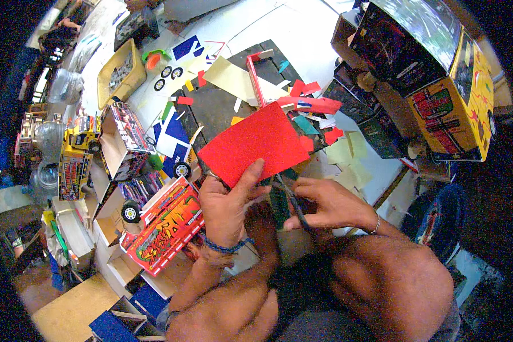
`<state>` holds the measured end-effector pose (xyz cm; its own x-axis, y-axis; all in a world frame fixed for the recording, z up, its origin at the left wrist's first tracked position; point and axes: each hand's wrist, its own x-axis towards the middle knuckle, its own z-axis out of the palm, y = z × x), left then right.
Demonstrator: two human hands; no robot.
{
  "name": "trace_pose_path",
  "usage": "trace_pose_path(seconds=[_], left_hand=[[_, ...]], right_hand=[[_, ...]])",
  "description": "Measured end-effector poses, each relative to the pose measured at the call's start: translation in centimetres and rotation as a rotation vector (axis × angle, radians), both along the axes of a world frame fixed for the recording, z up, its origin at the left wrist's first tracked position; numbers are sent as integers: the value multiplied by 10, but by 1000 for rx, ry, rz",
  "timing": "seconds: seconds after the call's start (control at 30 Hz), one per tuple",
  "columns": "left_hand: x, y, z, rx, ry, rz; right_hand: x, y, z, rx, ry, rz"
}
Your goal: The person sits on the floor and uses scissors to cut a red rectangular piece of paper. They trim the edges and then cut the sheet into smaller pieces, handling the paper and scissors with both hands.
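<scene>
My left hand (228, 202) pinches a red rectangular sheet (262, 139) at its lower edge, thumb on top. The sheet is held up over a dark work board (211, 108). In my right hand (336, 206) is a pair of dark scissors (294, 204), fingers closed round the handles. The blades point up toward the sheet's lower edge, and their tips are partly hidden. Beyond the sheet lie a cream sheet (228, 78), a narrow red strip (254, 78) and small red and teal scraps (306, 125).
At left are a red toy truck body (165, 227), a white-and-black box-shaped body (128, 134) and a yellow toy truck (77, 165). A yellow tub (122, 74) stands farther back, near small black wheels (166, 72). Large black-and-yellow box bodies (456, 102) fill the right.
</scene>
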<state>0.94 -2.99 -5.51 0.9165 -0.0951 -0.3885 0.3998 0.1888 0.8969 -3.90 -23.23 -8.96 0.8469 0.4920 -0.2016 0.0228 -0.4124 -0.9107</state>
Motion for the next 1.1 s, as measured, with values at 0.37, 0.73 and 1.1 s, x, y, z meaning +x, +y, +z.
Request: trace_pose_path(seconds=[0.37,0.73,1.1], left_hand=[[-5,-7,-14,-88,-15,-17],[-5,-5,-18,-70,13,-33],[-5,-7,-18,-73,55,-19]], right_hand=[[-3,12,-16,53,-11,-114],[-1,11,-17,-36,22,-115],[-2,11,-18,-14,4,-122]])
